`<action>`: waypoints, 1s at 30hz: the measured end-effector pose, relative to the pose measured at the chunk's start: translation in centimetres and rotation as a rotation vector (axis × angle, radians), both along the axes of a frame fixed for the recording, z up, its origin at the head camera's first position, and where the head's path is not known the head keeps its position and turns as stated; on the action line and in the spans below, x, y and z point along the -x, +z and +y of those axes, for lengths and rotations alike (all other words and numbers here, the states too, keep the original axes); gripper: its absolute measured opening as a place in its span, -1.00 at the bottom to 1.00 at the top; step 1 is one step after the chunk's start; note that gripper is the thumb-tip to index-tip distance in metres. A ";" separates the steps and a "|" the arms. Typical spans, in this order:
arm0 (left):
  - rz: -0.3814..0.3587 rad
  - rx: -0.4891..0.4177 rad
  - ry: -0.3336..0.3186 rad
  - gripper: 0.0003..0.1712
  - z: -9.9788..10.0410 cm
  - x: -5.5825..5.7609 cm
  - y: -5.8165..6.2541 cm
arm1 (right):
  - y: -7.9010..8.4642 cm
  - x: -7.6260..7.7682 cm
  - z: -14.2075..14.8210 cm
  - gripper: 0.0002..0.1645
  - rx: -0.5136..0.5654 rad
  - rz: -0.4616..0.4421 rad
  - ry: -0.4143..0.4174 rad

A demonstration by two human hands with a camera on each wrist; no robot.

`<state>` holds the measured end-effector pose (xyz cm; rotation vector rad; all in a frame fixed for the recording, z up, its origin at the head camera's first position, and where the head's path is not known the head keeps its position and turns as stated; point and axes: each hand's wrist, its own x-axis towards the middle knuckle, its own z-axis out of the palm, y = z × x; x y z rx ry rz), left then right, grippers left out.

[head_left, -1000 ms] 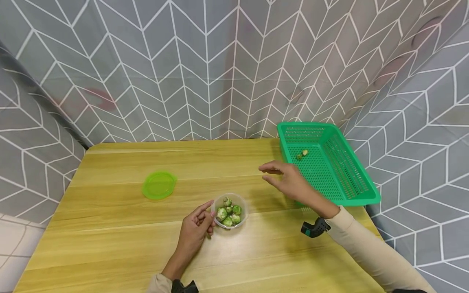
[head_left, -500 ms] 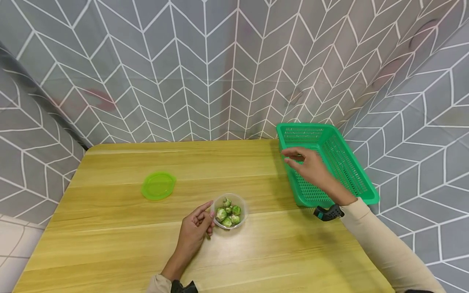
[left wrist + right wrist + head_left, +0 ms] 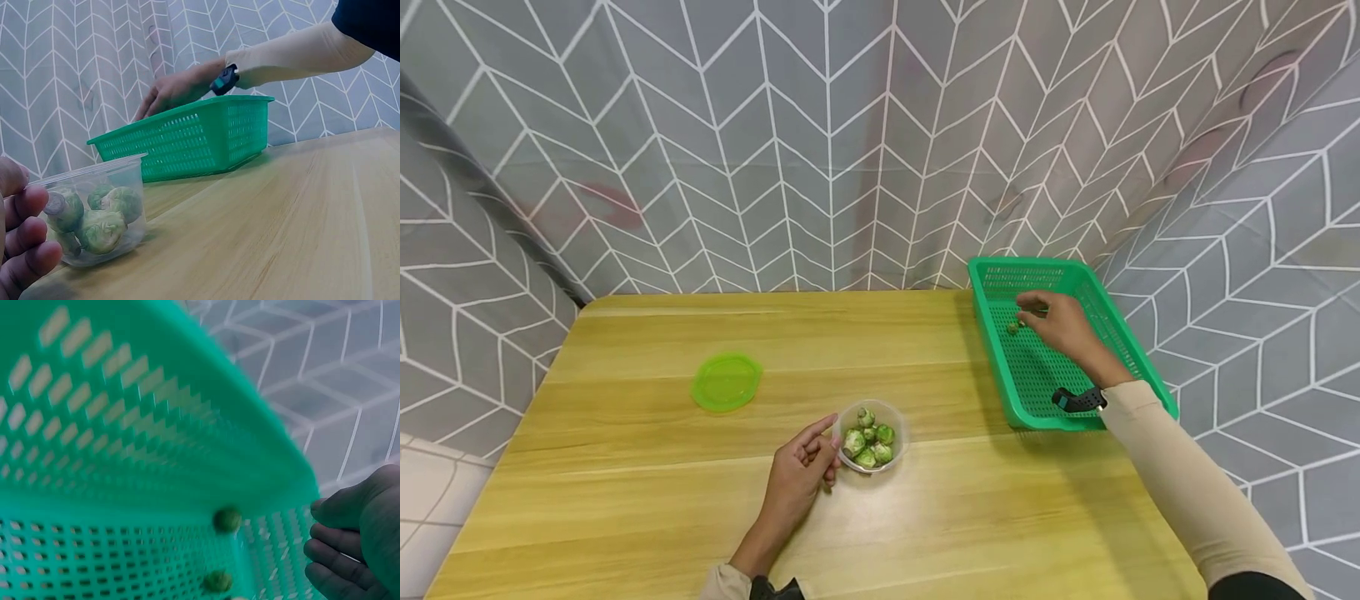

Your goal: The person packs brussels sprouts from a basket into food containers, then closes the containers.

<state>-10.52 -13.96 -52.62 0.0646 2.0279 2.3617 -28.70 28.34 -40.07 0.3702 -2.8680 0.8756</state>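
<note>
My left hand (image 3: 800, 475) holds the near-left rim of a small clear plastic container (image 3: 898, 417), thumb and index finger at its edge. Inside lie several green Brussels sprouts (image 3: 880, 452), also visible through the wall in the left wrist view. Over the green plastic basket (image 3: 1000, 385) hovers my right hand (image 3: 1063, 323), fingers parted and slightly bent, with nothing between them. Below its fingertips, small sprouts (image 3: 1012, 328) sit on the basket floor, partly covered by the hand. The right wrist view shows a sprout (image 3: 227, 520) near the basket wall and another sprout (image 3: 217, 581) beside it.
A flat lime-green lid (image 3: 726, 382) lies on the wooden table (image 3: 647, 500), left of the container. The basket stands at the table's far right corner with raised, perforated walls. A grey curtain (image 3: 790, 167) with white chevron lines hangs behind and to the right.
My right hand has moved right and away from me, from beside the basket's left rim to over its inside. The left hand stays at the container.
</note>
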 end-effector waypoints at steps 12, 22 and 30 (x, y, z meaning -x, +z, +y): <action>0.008 0.003 -0.005 -0.49 -0.1 0.0 -0.2 | -3.1 3.3 3.3 -0.52 -0.031 -0.141 -0.090; 0.002 0.011 -0.005 -0.52 -0.1 0.0 0.1 | -3.9 4.1 3.7 -0.48 -0.056 -0.191 -0.111; 0.003 0.004 -0.004 -0.52 0.0 0.0 -0.1 | -4.6 4.6 3.7 -0.49 -0.096 -0.199 -0.083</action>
